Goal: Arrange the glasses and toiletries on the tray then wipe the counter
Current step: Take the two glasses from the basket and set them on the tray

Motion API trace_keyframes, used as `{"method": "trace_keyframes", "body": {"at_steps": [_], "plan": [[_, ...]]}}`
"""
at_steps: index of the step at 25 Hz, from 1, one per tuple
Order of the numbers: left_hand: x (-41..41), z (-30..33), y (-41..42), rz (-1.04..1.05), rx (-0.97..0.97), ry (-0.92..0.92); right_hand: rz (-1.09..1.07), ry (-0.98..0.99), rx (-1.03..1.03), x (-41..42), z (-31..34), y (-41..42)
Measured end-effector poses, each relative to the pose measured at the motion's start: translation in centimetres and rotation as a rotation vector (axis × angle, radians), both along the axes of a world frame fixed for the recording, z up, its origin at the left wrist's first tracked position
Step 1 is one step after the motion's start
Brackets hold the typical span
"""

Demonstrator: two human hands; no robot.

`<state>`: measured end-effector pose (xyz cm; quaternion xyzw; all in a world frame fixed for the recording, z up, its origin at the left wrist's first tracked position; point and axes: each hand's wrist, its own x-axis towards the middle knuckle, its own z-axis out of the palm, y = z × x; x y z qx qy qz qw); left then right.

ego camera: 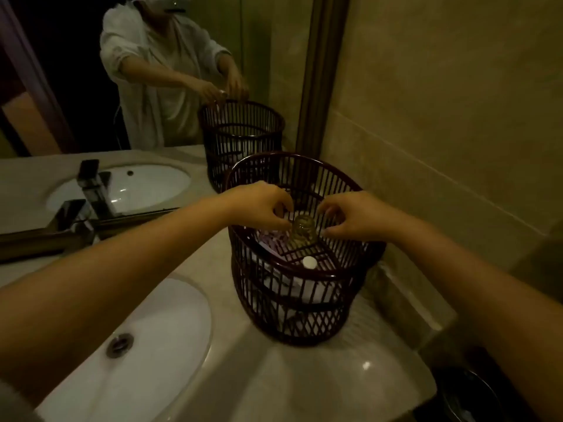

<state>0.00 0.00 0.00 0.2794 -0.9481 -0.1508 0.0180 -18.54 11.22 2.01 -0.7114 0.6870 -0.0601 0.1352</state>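
Sink basin [128,345] sat nearest, lower left. Behind it on counter [320,376], dark slatted basket [292,306], tray tier on top. Small white cap [309,262] lay on tray. Glass [301,231] stood upside down on tray, left hand [259,205] pinching one side, right hand [353,216] curled at other; contact hard to tell tbh. Mirror [122,86] at back.

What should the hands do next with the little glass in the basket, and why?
Probably set the glass down gently on the slatted tray and let go. Both the left hand and the right hand hover around it, and it looks upside down, near the tray already.
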Motion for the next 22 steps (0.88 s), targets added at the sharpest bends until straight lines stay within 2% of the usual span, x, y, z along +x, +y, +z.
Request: {"method": "trace_keyframes", "body": {"at_steps": [5,12,17,22], "plan": [[-2.8,-2.4,-5.5,0.112,0.043,-0.124,0.092,0.039,0.152,-2.2,-3.1,-8.2],[-7.8,-8.1,-12.8,0.174,0.15,-0.424,0.126,0.028,0.317,-5.7,-8.8,-18.2],[-9.0,-11.9,-14.6,0.209,0.199,-0.473,0.076,-0.002,0.399,-6.6,-12.5,-20.4],[-9.6,-14.2,-14.7,0.244,0.268,-0.463,0.075,0.101,0.416,-5.8,-14.8,-20.8]]}}
